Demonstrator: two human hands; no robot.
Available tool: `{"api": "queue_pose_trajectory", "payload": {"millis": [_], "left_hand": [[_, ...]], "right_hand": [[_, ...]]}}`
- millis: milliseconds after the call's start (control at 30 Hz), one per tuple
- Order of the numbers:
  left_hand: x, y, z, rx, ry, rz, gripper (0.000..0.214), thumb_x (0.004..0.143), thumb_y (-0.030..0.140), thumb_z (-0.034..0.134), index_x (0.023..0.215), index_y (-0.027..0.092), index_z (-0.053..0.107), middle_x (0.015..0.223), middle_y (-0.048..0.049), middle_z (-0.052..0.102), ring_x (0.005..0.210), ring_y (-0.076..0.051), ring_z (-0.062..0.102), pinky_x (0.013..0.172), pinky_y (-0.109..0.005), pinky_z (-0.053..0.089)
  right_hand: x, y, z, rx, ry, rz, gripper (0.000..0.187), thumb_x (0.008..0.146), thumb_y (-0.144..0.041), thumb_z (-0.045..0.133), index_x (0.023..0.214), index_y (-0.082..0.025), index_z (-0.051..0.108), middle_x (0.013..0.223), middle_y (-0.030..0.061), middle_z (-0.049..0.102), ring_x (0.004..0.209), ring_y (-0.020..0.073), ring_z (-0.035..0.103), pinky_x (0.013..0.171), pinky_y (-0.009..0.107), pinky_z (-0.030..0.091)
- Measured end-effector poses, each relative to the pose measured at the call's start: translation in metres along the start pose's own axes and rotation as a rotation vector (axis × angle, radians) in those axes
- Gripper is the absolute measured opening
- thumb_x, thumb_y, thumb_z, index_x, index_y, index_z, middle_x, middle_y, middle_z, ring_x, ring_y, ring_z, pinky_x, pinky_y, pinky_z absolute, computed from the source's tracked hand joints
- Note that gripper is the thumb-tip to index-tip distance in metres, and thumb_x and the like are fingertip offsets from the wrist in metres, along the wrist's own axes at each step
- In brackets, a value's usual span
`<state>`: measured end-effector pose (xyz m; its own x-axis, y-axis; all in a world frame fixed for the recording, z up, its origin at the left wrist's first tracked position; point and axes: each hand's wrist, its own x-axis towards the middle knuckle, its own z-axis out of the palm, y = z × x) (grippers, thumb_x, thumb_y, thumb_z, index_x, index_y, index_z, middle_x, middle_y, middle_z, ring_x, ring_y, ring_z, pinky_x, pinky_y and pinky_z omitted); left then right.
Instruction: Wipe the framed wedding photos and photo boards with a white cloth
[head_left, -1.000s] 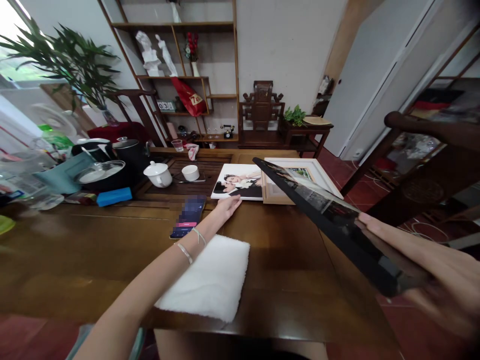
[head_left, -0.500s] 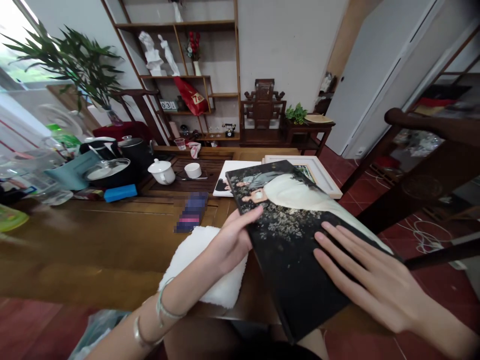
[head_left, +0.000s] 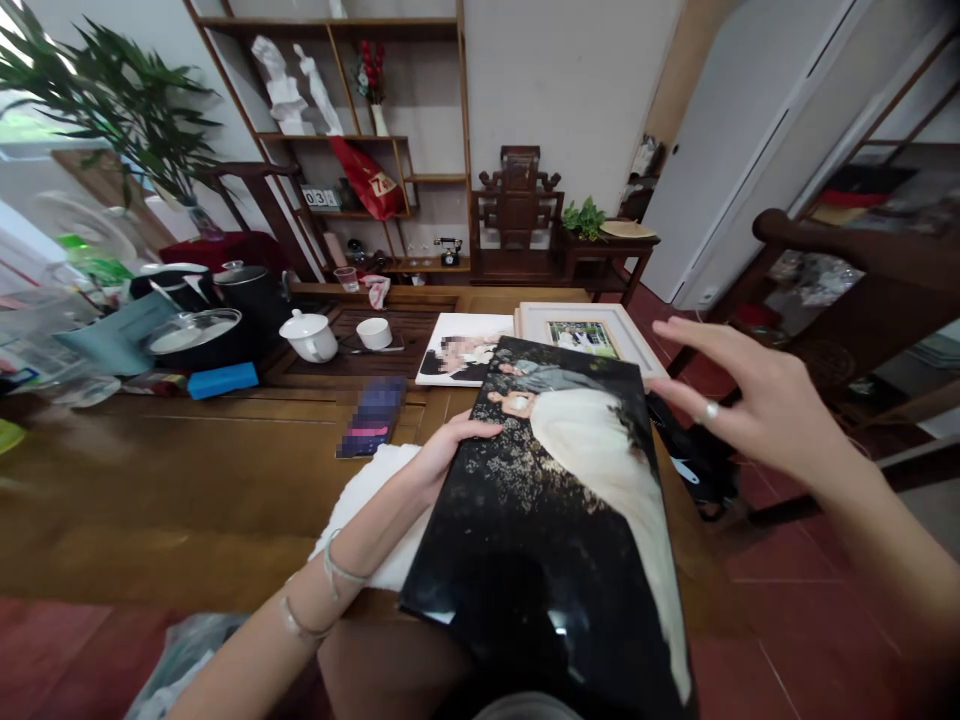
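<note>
A large glossy black photo panel [head_left: 570, 520] showing a couple, one figure in a white dress, lies tilted over the near edge of the wooden table [head_left: 187, 490]. My left hand [head_left: 442, 455] grips its left edge, thumb on top. My right hand [head_left: 750, 400] hovers above the panel's right side with fingers spread, holding nothing; a ring shows on one finger. A white cloth [head_left: 367, 510] lies under my left forearm and partly under the panel.
A smaller photo print [head_left: 461, 350] and a white-framed picture [head_left: 592, 330] lie further back. A phone [head_left: 371, 420], teapot [head_left: 309, 337], cup [head_left: 373, 332], pots and a blue box [head_left: 222, 380] crowd the left. A dark chair [head_left: 847, 270] stands right.
The panel was held edge-on in my right hand, then laid face up. My left hand came back from the small print to the panel's edge; my right hand lifted off it.
</note>
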<state>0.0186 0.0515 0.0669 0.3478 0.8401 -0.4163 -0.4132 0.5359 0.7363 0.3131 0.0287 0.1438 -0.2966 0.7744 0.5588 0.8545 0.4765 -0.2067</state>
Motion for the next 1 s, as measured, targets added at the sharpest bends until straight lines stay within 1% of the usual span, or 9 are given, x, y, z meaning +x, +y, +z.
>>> {"api": "queue_pose_trajectory", "payload": {"millis": [67, 233, 333, 467, 633, 767, 833, 900, 1000], "left_hand": [[0.006, -0.002, -0.003, 0.060, -0.100, -0.063, 0.028, 0.063, 0.005, 0.065, 0.090, 0.012, 0.070, 0.077, -0.0079, 0.073, 0.067, -0.025, 0.069, 0.067, -0.035, 0.054], [-0.002, -0.008, -0.019, 0.233, -0.311, -0.074, 0.029, 0.061, 0.006, 0.070, 0.089, 0.015, 0.072, 0.098, -0.0096, 0.072, 0.095, -0.030, 0.067, 0.081, -0.034, 0.052], [-0.016, -0.007, -0.024, 0.249, -0.292, -0.014, 0.036, 0.059, 0.000, 0.072, 0.088, 0.020, 0.073, 0.106, -0.0062, 0.071, 0.108, -0.029, 0.062, 0.091, -0.031, 0.048], [-0.006, -0.009, -0.019, 0.256, -0.257, -0.097, 0.024, 0.062, 0.006, 0.073, 0.083, 0.018, 0.073, 0.086, -0.0066, 0.074, 0.091, -0.028, 0.069, 0.081, -0.032, 0.051], [0.016, -0.012, -0.016, 0.252, -0.285, -0.294, 0.017, 0.070, 0.022, 0.075, 0.086, 0.019, 0.073, 0.082, -0.0054, 0.074, 0.084, -0.025, 0.070, 0.081, -0.031, 0.051], [0.002, -0.010, -0.022, 0.100, -0.346, -0.435, 0.040, 0.083, 0.050, 0.060, 0.097, 0.014, 0.071, 0.088, -0.0089, 0.074, 0.086, -0.024, 0.070, 0.080, -0.030, 0.052], [-0.014, -0.011, -0.029, 0.063, -0.310, -0.331, 0.046, 0.086, 0.052, 0.054, 0.104, 0.012, 0.069, 0.096, -0.0115, 0.073, 0.091, -0.024, 0.069, 0.081, -0.029, 0.052], [-0.035, -0.015, -0.040, 0.099, -0.228, -0.090, 0.045, 0.089, 0.050, 0.050, 0.111, 0.015, 0.066, 0.108, -0.0122, 0.070, 0.101, -0.025, 0.066, 0.087, -0.031, 0.051], [-0.070, -0.028, -0.063, 0.492, -0.086, 0.305, 0.040, 0.093, 0.044, 0.046, 0.123, 0.021, 0.059, 0.125, -0.0110, 0.062, 0.113, -0.028, 0.060, 0.096, -0.042, 0.048]], "right_hand": [[0.016, 0.026, 0.014, 0.079, -0.117, 0.177, 0.056, 0.081, -0.051, 0.061, 0.129, -0.022, 0.056, 0.127, 0.0104, 0.062, 0.115, 0.0328, 0.058, 0.100, 0.053, 0.042], [0.016, 0.062, 0.060, 0.729, -0.764, 0.481, 0.053, 0.076, -0.057, 0.062, 0.110, -0.016, 0.068, 0.107, 0.0111, 0.071, 0.097, 0.0271, 0.067, 0.089, 0.042, 0.051], [-0.011, 0.061, 0.085, 1.134, -0.843, 0.583, 0.060, 0.068, -0.049, 0.071, 0.119, -0.019, 0.062, 0.114, 0.0099, 0.069, 0.099, 0.0253, 0.067, 0.090, 0.040, 0.051], [-0.052, 0.045, 0.103, 1.350, -0.650, 0.720, 0.075, 0.064, -0.035, 0.071, 0.134, -0.029, 0.047, 0.128, 0.0038, 0.063, 0.110, 0.0249, 0.064, 0.096, 0.039, 0.049], [-0.083, 0.022, 0.101, 1.354, -0.470, 0.764, 0.068, 0.073, -0.030, 0.053, 0.140, -0.026, 0.041, 0.126, 0.0043, 0.064, 0.112, 0.0271, 0.063, 0.099, 0.044, 0.048], [-0.114, 0.026, 0.083, 1.220, -0.282, 0.755, 0.060, 0.080, -0.030, 0.049, 0.139, -0.030, 0.043, 0.118, 0.0010, 0.069, 0.111, 0.0277, 0.063, 0.097, 0.046, 0.051], [-0.136, 0.034, 0.072, 1.156, -0.185, 0.767, 0.052, 0.083, -0.033, 0.048, 0.135, -0.036, 0.047, 0.112, -0.0017, 0.072, 0.105, 0.0285, 0.066, 0.089, 0.046, 0.057], [-0.160, 0.039, 0.060, 1.139, -0.118, 0.808, 0.046, 0.081, -0.034, 0.053, 0.126, -0.043, 0.056, 0.109, -0.0028, 0.073, 0.101, 0.0289, 0.067, 0.082, 0.040, 0.061], [-0.193, 0.040, 0.047, 0.980, 0.224, 1.067, 0.041, 0.077, -0.037, 0.057, 0.118, -0.040, 0.063, 0.111, -0.0025, 0.072, 0.105, 0.0272, 0.066, 0.084, 0.036, 0.061]]}}
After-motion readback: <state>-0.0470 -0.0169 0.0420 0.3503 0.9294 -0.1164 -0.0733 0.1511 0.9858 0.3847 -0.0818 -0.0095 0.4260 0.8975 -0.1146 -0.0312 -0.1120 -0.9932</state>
